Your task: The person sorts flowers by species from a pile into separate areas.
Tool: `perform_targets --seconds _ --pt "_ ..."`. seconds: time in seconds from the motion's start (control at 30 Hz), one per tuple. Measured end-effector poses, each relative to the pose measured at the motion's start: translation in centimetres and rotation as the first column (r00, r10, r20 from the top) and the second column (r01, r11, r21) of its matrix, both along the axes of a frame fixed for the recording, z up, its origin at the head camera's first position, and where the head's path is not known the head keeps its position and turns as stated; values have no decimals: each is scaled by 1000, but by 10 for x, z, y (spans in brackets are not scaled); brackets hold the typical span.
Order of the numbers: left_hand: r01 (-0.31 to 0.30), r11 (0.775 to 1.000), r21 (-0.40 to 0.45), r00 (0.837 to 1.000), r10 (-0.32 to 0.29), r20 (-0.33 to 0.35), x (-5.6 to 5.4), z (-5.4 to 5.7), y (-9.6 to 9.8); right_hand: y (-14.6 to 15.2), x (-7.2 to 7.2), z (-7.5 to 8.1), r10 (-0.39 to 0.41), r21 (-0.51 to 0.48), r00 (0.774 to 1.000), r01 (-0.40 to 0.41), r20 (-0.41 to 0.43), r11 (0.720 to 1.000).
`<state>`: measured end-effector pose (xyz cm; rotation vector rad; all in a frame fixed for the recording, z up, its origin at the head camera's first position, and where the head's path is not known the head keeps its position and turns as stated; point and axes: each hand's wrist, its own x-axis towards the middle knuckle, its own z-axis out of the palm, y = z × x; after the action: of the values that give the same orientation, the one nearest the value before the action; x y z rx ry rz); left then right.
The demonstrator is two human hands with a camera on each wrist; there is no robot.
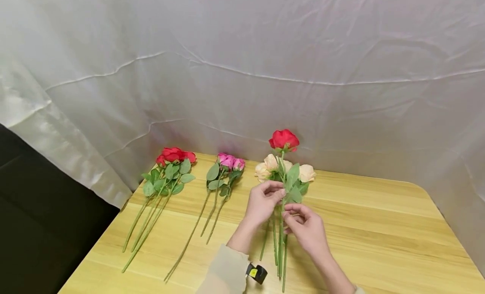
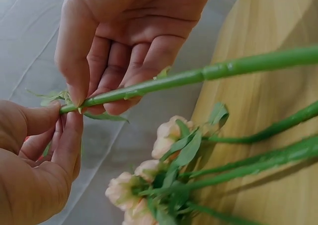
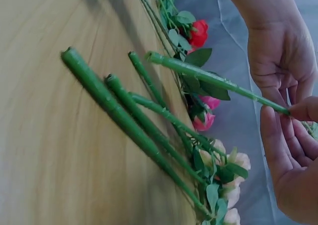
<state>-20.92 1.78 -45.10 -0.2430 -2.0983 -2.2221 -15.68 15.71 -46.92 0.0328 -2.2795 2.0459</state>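
Note:
A single red rose (image 1: 284, 140) with a long green stem is held above the table, its bloom pointing away from me. My left hand (image 1: 265, 202) pinches the stem just under the leaves (image 1: 292, 180). Slightly lower, my right hand (image 1: 307, 230) pinches the same stem between thumb and fingers. In the left wrist view the stem (image 2: 169, 82) runs out from between both hands' fingertips. Its cut end shows in the right wrist view, with the stem (image 3: 198, 73) raised clear of the tabletop. Beneath it lie several peach roses (image 1: 307, 173), partly hidden by the hands.
Red roses (image 1: 173, 155) with leafy stems lie at the table's left side. Between them and the peach ones are pink roses (image 1: 226, 160). The wooden table (image 1: 379, 226) meets a grey cloth (image 1: 242, 100) behind. A black strap piece (image 1: 257, 273) sits by the left sleeve.

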Motion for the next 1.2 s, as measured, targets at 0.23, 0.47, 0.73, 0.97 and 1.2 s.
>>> perform_targets --seconds 0.23,0.47,0.73,0.97,1.2 --pt "-31 999 -36 999 30 -36 -1 13 -30 0 2 4 69 -7 997 -69 -32 998" --pt "-127 984 -122 987 114 -111 -1 22 -80 22 5 6 48 67 989 -39 -139 997" --pt "-287 888 -360 958 258 -128 0 32 -147 62 11 3 6 250 973 53 -230 967" --pt "-400 734 -548 914 364 -179 2 35 -211 102 15 -10 -12 437 980 100 -199 894" --pt "-510 505 -696 837 478 -267 9 35 -268 135 18 -19 2 580 993 67 -117 812"
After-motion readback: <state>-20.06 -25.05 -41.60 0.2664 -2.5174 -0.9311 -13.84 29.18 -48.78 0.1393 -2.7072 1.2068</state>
